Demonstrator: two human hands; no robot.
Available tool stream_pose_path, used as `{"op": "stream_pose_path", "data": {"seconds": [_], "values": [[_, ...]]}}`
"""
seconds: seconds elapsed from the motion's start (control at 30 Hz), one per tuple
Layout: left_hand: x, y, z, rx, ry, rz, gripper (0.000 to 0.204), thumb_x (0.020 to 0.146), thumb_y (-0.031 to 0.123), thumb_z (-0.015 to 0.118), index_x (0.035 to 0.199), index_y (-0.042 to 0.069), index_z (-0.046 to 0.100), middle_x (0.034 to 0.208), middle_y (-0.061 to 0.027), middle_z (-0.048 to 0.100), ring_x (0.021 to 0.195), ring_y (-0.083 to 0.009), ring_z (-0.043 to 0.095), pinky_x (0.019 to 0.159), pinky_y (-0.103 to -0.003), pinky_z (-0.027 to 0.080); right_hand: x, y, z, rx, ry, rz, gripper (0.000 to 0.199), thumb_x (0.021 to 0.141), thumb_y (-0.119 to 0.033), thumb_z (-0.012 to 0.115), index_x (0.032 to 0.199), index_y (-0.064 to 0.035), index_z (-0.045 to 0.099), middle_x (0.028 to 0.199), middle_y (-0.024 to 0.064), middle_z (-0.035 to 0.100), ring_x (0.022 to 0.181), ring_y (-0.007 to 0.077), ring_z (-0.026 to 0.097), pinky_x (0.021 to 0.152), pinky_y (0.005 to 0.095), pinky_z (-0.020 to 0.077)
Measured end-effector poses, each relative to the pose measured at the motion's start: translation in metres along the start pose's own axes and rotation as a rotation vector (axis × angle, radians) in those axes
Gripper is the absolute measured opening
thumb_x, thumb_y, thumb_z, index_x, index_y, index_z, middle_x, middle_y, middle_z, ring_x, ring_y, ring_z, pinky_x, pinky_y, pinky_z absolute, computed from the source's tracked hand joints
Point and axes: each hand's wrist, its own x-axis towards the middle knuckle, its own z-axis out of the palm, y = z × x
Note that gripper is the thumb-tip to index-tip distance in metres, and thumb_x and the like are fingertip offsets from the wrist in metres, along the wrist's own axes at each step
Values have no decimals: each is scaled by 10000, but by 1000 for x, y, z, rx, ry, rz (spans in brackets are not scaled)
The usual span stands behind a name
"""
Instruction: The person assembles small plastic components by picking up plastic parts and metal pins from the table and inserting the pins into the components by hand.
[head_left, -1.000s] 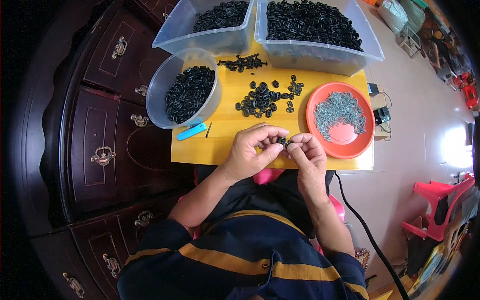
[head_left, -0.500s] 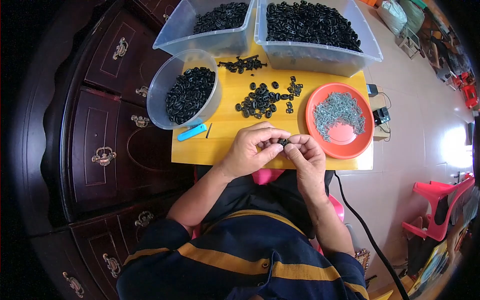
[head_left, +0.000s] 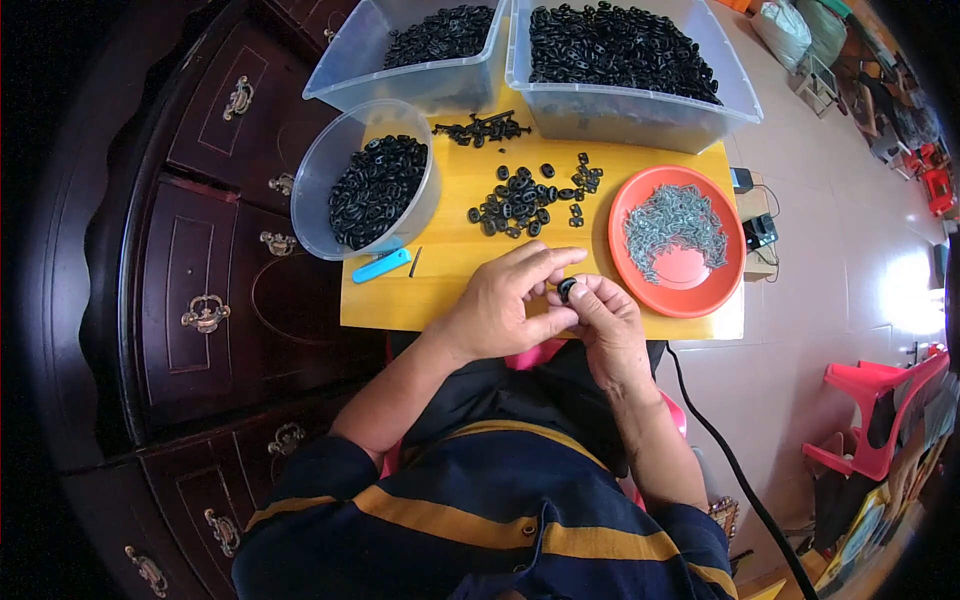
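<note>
Between thumb and fingers of my right hand (head_left: 606,318) is a small black oval plastic piece (head_left: 567,290), a dark ring with a paler middle. Beside it, my left hand (head_left: 510,300) has its thumb and index finger spread apart around the piece, with nothing gripped that I can see; its other fingers are partly hidden. Beyond my hands, a loose pile of similar black oval pieces (head_left: 518,203) lies on the yellow table (head_left: 455,285). Smaller flat black pieces (head_left: 585,180) lie right of the pile. An orange-red bowl (head_left: 623,283) of small silvery metal parts (head_left: 676,228) stands near my right hand.
At the left stands a round clear tub (head_left: 312,205) of black pieces. Two larger clear bins (head_left: 350,82) (head_left: 625,125) at the back hold more. Thin black parts (head_left: 482,128) lie before them. A blue-handled tool (head_left: 381,266) and a thin dark stick (head_left: 416,262) lie at the left edge.
My left thumb and index finger have come apart from the piece. My right hand keeps the black oval piece, now turned so its ring shape shows.
</note>
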Motion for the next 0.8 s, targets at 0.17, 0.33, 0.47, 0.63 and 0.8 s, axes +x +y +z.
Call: {"op": "stream_pose_path", "data": {"seconds": [0.17,0.33,0.47,0.63,0.8], "values": [[0,-4,14,306,168,141,418,767,99,765,1165,54,649,986,-118,640,904,-303,660,756,-393,549,1,2,2,59,11,-19,152,997,-176,637,1045,-36,669,963,52,710,864,104,655,803,261,524],[0,-11,15,344,188,211,333,751,74,759,1072,52,674,979,-97,658,888,-298,665,762,-390,555,0,2,2,102,20,-13,147,997,-183,637,1045,-48,670,967,44,705,857,105,654,790,261,520],[0,-11,15,295,189,186,302,750,70,758,1041,46,683,966,-99,666,878,-299,667,760,-391,555,0,2,1,128,32,16,150,1001,-202,633,1039,-62,669,949,21,700,838,99,650,786,260,519],[1,-10,17,300,179,191,279,759,72,756,1027,42,683,966,-104,671,868,-304,667,743,-390,553,-1,2,-2,135,50,30,144,999,-216,638,1027,-79,673,928,6,699,807,89,647,767,255,517],[1,-12,16,305,173,192,264,766,71,752,1018,47,678,947,-95,669,861,-298,665,736,-386,549,0,4,-1,130,79,22,142,992,-218,651,1011,-79,677,901,2,700,777,85,641,745,254,518]]}}
